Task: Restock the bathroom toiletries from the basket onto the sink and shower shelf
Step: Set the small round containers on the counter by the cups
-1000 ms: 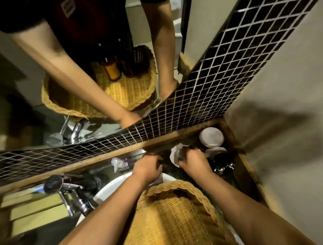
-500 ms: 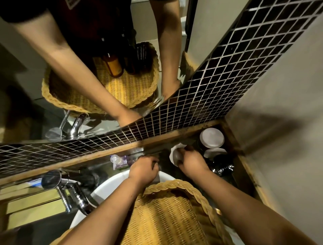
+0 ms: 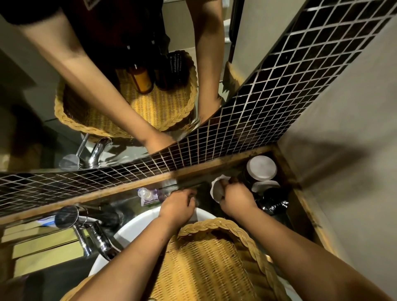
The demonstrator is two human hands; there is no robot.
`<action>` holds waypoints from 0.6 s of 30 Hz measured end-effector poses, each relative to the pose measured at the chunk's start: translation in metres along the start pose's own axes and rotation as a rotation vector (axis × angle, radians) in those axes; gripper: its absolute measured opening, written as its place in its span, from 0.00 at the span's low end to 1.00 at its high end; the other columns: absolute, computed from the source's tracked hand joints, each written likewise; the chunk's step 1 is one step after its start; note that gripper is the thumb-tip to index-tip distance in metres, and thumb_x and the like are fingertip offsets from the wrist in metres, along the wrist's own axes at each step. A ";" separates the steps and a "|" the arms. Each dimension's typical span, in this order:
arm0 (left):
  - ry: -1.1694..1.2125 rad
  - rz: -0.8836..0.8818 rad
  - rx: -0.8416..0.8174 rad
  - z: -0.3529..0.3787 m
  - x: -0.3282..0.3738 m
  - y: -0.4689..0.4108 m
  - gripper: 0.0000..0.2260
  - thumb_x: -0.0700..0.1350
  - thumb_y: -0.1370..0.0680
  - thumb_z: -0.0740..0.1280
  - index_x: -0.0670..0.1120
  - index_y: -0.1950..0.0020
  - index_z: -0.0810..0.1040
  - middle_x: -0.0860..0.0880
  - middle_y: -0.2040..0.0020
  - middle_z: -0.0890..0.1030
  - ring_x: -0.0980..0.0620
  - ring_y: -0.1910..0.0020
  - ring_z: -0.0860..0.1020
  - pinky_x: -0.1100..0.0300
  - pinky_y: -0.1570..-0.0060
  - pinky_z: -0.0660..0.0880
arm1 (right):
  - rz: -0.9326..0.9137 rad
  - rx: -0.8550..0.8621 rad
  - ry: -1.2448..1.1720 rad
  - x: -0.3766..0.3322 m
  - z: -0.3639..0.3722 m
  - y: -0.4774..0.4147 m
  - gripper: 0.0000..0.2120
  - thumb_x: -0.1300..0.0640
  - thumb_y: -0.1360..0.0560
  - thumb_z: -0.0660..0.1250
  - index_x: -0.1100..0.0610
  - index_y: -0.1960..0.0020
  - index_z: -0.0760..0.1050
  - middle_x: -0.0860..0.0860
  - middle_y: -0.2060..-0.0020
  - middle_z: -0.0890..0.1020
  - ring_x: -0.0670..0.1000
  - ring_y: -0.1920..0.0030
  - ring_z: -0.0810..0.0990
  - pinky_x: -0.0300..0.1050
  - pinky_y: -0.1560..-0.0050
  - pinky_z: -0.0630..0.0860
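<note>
Wicker basket point(image 3: 214, 224) on sink point(image 3: 133, 229), right hand point(image 3: 235, 198) gripping white object point(image 3: 215, 192)

The left hand point(image 3: 178, 206) and the right hand point(image 3: 236, 198) are bare, as are both forearms up to the lower edge of the view. The wall mirror point(image 3: 38, 120) reflects a dark short-sleeved top point(image 3: 120, 25), its black sleeve point(image 3: 32, 17) ending on the upper arm. A small white chest patch point(image 3: 92, 2) is cut by the top edge, its marking unreadable.
</note>
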State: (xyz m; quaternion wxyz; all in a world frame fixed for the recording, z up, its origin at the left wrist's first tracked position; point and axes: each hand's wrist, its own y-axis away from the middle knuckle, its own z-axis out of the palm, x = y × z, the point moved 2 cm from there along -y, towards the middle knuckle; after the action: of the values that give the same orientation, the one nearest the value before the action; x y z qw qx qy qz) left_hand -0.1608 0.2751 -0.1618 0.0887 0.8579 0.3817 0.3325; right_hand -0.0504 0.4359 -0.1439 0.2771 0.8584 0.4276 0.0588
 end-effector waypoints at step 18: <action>-0.273 0.104 0.191 -0.037 -0.009 0.182 0.24 0.57 0.18 0.49 0.52 0.23 0.65 0.50 0.22 0.65 0.48 0.24 0.63 0.47 0.26 0.59 | -0.540 0.353 -0.021 -0.075 -0.059 0.169 0.28 0.42 0.18 0.53 0.48 0.20 0.57 0.50 0.21 0.60 0.54 0.21 0.54 0.56 0.22 0.54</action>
State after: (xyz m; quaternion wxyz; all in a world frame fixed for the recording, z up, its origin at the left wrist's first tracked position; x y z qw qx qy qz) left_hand -0.0797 0.1389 -0.0642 0.0408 0.9181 0.3511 0.1793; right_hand 0.0011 0.3218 0.0051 0.1337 0.7493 0.6407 -0.1008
